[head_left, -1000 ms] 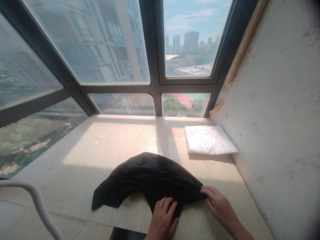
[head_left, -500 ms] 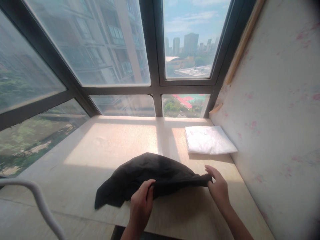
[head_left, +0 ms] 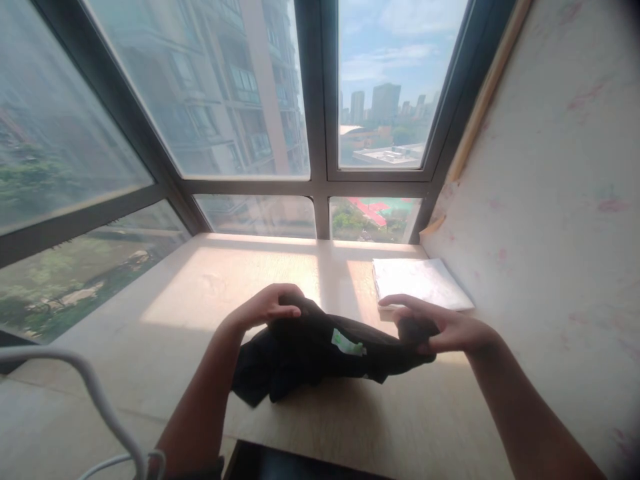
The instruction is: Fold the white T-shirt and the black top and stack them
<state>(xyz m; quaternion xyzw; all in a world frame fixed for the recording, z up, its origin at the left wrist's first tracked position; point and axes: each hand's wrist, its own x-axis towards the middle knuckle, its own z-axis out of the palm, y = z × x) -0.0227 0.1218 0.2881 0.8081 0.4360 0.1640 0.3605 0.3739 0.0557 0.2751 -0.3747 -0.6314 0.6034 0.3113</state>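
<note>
A black garment (head_left: 320, 353) with a small white and green label showing hangs just above the pale wooden table (head_left: 210, 287). My left hand (head_left: 267, 308) is closed on its upper left edge. My right hand (head_left: 435, 327) pinches its right end. The cloth sags between the two hands and its lower left part droops to the tabletop.
A folded white cloth (head_left: 420, 283) lies at the table's far right, against the pale wall (head_left: 550, 200). Large windows (head_left: 310, 120) run along the back and left. A white curved tube (head_left: 95, 400) stands at the lower left, off the near table edge.
Both hands have lifted the black garment off the table and carried it away from me. It has turned over, so its label now shows. The view has tilted up a little.
</note>
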